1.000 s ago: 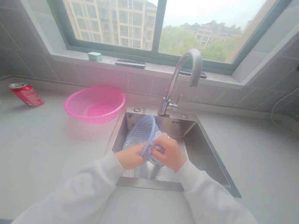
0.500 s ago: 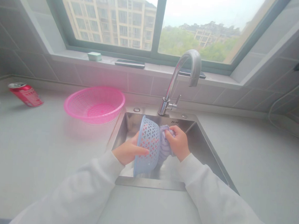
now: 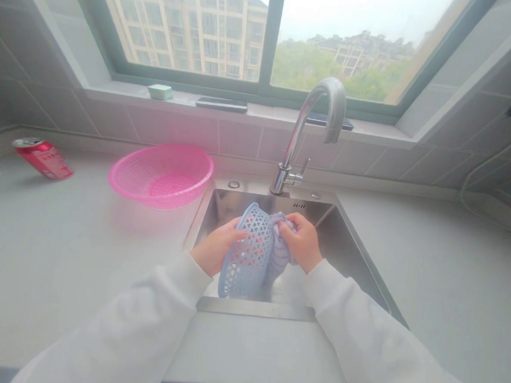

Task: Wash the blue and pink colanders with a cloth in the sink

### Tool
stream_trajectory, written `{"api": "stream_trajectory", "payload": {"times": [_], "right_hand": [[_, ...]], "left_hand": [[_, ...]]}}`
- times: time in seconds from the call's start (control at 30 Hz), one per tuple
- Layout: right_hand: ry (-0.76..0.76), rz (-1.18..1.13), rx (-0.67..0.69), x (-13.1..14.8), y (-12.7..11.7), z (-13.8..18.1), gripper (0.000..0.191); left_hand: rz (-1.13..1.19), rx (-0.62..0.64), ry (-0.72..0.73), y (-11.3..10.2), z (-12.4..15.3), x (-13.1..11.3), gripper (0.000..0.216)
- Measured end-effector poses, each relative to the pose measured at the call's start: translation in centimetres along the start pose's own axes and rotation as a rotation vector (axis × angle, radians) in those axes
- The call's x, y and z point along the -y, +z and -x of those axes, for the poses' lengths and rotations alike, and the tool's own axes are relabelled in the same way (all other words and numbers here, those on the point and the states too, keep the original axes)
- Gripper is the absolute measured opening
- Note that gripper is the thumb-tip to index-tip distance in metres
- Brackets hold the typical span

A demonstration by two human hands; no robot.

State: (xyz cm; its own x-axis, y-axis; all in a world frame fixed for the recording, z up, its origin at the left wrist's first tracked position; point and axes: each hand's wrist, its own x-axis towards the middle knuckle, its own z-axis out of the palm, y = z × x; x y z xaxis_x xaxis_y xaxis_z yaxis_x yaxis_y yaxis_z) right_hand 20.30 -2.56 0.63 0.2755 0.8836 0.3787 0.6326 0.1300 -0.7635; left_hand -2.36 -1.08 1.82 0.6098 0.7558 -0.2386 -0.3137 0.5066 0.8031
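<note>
Over the steel sink (image 3: 355, 262) my left hand (image 3: 214, 250) grips the rim of a small blue perforated basket (image 3: 246, 261), held on its side with its bottom facing me. My right hand (image 3: 302, 241) is closed on a pale striped cloth (image 3: 279, 254) pressed against the basket's right side. Both sleeves are white. The curved chrome faucet (image 3: 306, 122) stands just behind the hands.
A pink perforated basket (image 3: 163, 173) sits on the white counter left of the sink. A red can (image 3: 43, 158) lies on its side at the far left. On the window sill are a small green box (image 3: 160, 91) and a dark flat object (image 3: 221, 104).
The blue basket has been turned in my left hand, from its open side facing me to its underside facing me. My right hand with the cloth moved up and along the basket.
</note>
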Motion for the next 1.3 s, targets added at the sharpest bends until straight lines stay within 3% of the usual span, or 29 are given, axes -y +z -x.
{"api": "stream_trajectory", "payload": {"times": [0.07, 0.13, 0.2, 0.27, 0.33, 0.47, 0.53, 0.6, 0.73, 0.8, 0.93, 1.0, 1.07, 1.2, 1.23, 1.3], "right_hand": [[-0.146, 0.000, -0.056, 0.4, -0.2, 0.5, 0.020], [-0.406, 0.003, -0.086, 0.9, -0.3, 1.2, 0.016], [-0.685, 0.021, -0.021, 1.4, -0.1, 2.0, 0.013], [-0.826, 0.073, 0.084, 1.7, 0.3, 2.3, 0.010], [-0.773, 0.129, 0.119, 1.5, 0.9, 2.1, 0.007], [-0.377, 0.157, 0.057, 0.4, 0.9, 0.6, 0.010], [-0.279, 0.163, 0.058, 0.3, 0.6, 0.3, 0.011], [-0.346, 0.156, 0.103, 0.7, 0.4, 0.9, 0.010], [-0.675, 0.148, 0.258, 1.8, 0.9, 2.8, 0.004], [-0.656, 0.168, 0.248, 1.8, 1.1, 2.9, 0.004], [-0.304, 0.188, 0.118, 0.9, 0.6, 0.8, 0.010], [-0.204, 0.189, 0.097, 0.6, 0.3, 0.1, 0.011], [-0.273, 0.175, 0.139, 0.8, 0.3, 0.4, 0.009], [-0.665, 0.155, 0.319, 1.9, 1.0, 2.4, 0.006], [-0.697, 0.162, 0.331, 2.0, 1.2, 2.7, 0.006], [-0.609, 0.179, 0.289, 2.0, 1.2, 2.5, 0.006]], "left_hand": [[-0.039, -0.022, 0.036, 0.3, -0.1, 0.2, 0.052], [-0.068, 0.023, 0.028, 0.4, -0.1, 0.5, 0.060], [-0.077, 0.111, -0.022, 0.1, -0.1, 1.0, 0.072], [-0.083, 0.186, -0.065, -0.3, -0.2, 1.5, 0.079], [-0.108, 0.230, -0.081, -0.7, -0.4, 1.9, 0.083], [-0.177, 0.275, -0.057, -0.6, -0.4, 2.1, 0.084], [-0.187, 0.285, -0.029, -0.3, -0.4, 2.1, 0.084], [-0.185, 0.281, 0.009, -0.1, -0.4, 2.1, 0.082], [-0.231, 0.240, 0.077, -0.3, -0.7, 2.3, 0.076], [-0.264, 0.252, 0.073, -0.4, -0.7, 2.2, 0.077], [-0.267, 0.348, 0.000, -0.2, -0.3, 2.2, 0.082], [-0.258, 0.366, -0.032, 0.1, -0.1, 2.2, 0.085], [-0.260, 0.326, -0.016, 0.3, -0.1, 2.2, 0.082], [-0.275, 0.293, 0.051, 0.3, -0.3, 1.8, 0.078], [-0.284, 0.308, 0.045, 0.2, -0.3, 1.7, 0.077], [-0.300, 0.338, -0.004, -0.2, -0.2, 1.7, 0.075]]}}
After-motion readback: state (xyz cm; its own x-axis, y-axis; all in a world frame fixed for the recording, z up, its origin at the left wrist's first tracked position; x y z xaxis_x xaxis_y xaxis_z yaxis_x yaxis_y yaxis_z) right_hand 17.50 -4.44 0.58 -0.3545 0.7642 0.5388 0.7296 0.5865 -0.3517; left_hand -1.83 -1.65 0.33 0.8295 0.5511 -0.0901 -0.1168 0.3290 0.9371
